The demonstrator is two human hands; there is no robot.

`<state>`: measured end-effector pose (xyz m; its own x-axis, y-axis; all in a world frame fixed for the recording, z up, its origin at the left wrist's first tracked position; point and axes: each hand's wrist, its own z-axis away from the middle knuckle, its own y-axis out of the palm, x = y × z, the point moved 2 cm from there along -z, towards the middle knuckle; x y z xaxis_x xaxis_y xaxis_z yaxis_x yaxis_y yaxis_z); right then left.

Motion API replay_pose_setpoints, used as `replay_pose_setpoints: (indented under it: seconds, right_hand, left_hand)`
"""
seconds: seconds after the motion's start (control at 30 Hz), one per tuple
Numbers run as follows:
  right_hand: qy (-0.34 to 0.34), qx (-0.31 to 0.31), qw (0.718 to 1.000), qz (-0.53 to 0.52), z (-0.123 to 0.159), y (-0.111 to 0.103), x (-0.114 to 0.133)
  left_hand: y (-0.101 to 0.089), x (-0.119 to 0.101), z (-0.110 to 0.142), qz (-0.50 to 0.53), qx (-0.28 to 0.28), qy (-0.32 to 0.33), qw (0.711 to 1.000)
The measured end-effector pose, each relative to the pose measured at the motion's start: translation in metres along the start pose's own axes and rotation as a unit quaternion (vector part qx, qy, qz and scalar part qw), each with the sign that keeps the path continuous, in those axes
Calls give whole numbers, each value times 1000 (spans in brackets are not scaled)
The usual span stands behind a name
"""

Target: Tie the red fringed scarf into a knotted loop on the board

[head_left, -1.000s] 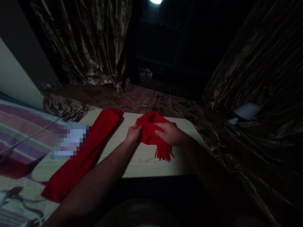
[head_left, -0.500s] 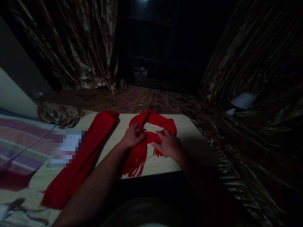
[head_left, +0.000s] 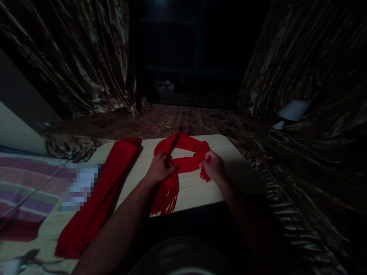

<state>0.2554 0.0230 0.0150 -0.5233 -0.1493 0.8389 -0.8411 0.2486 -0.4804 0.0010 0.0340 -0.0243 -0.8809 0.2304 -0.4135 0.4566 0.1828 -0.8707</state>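
Note:
A red fringed scarf (head_left: 185,165) lies in a loop on a pale wooden table (head_left: 192,193), bare wood showing through its middle. One fringed end hangs toward me on the left, and a shorter fringe shows on the right. My left hand (head_left: 159,168) rests on the scarf's left side, fingers stretched out over the fabric. At the right side, my right hand (head_left: 214,167) pinches the scarf just above the shorter fringe. A long folded red cloth (head_left: 99,202) lies left of my left forearm, slanting across the table and over its near-left edge.
Beside the folded cloth is a blurred-out pale item (head_left: 83,187). Striped bedding (head_left: 25,183) with a cable lies at the left. A white lamp (head_left: 294,110) with a looped cord stands at the right. Patterned curtains (head_left: 106,57) hang behind the table in dim light.
The scarf went from a bunched bundle to an open loop, its left fringe now exposed. My left hand flattened onto it. My right hand moved right and closed on the scarf near the other fringe.

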Motion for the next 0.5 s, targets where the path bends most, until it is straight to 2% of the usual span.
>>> replay_pose_setpoints:
  seconds: [0.07,0.13,0.2,0.27,0.33,0.37,0.43,0.47,0.5]
  right_hand:
    - [30,-41,988,-146,-17,-11,-2]
    - [21,-50,966,-254,-29,-22,-4]
    - [6,-30,951,-308,-33,-34,-11]
    - [1,13,950,-311,-27,-47,-22]
    - [-5,119,956,-269,-16,-60,-33]
    - [-11,209,949,-235,-10,-66,-37]
    - [-18,411,899,-149,2,-74,-41]
    - [-16,472,874,-115,4,-76,-42]
    - [-5,490,866,-94,3,-76,-41]
  left_hand:
    - [0,0,0,-2,8,-13,1000]
    - [0,0,-1,0,15,-23,1000]
    - [1,1,-1,4,19,-26,999]
    - [2,2,-1,6,18,-26,999]
    - [1,1,0,6,12,-24,1000]
    - [1,1,-1,5,8,-22,1000]
    - [-3,-2,-1,7,-5,-15,1000]
    - [-5,-4,-1,8,-14,-13,1000]
    - [-7,-5,-1,7,-24,-14,1000]
